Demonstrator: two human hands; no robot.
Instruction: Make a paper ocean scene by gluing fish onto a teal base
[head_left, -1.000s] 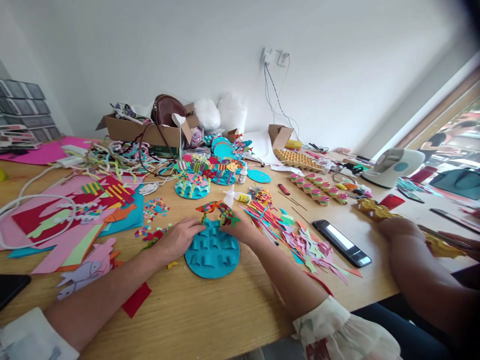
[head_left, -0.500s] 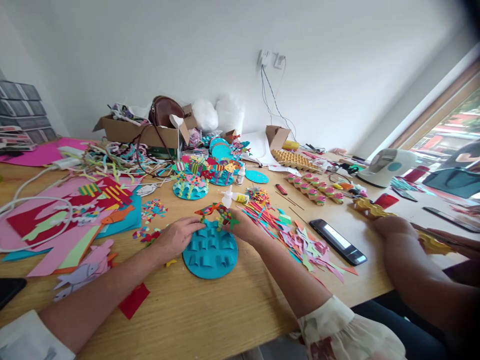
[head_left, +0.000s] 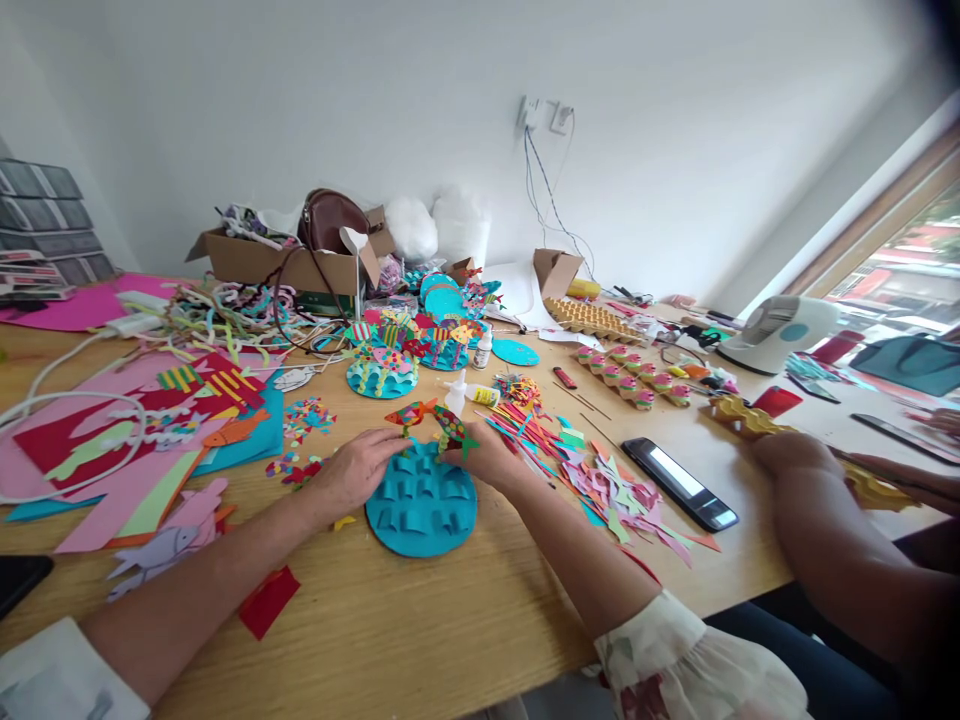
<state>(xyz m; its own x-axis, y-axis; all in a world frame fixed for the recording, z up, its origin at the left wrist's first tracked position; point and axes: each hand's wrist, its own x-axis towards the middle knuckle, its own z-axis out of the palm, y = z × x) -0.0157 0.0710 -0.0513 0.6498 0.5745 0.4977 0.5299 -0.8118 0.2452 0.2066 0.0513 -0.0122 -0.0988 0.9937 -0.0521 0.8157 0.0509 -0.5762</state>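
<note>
A round blue paper disc [head_left: 421, 515] with rows of curled paper waves lies on the table in front of me. Two patterned paper fish stand at its far edge: a red-orange fish [head_left: 409, 414] and a dark green fish [head_left: 451, 426]. My left hand [head_left: 361, 470] is closed at the disc's upper left rim, its fingertips near the base of the red fish. At the upper right, my right hand [head_left: 486, 456] pinches around the green fish's tail; its thumb and some fingertips are partly hidden. Just beyond sits a yellow-labelled glue bottle [head_left: 480, 394].
Finished blue wave pieces with fish [head_left: 382, 370] stand farther back. Paper sheets [head_left: 67, 430] lie left; paper strips and scraps [head_left: 615, 490] and a phone [head_left: 679, 484] lie right. A co-worker's arm [head_left: 806, 500] reaches in at the right beside egg-carton pieces [head_left: 739, 415].
My hands keep nearly the same place at the disc. The green fish looks slightly more upright and apart from the red one. The view has shifted slightly.
</note>
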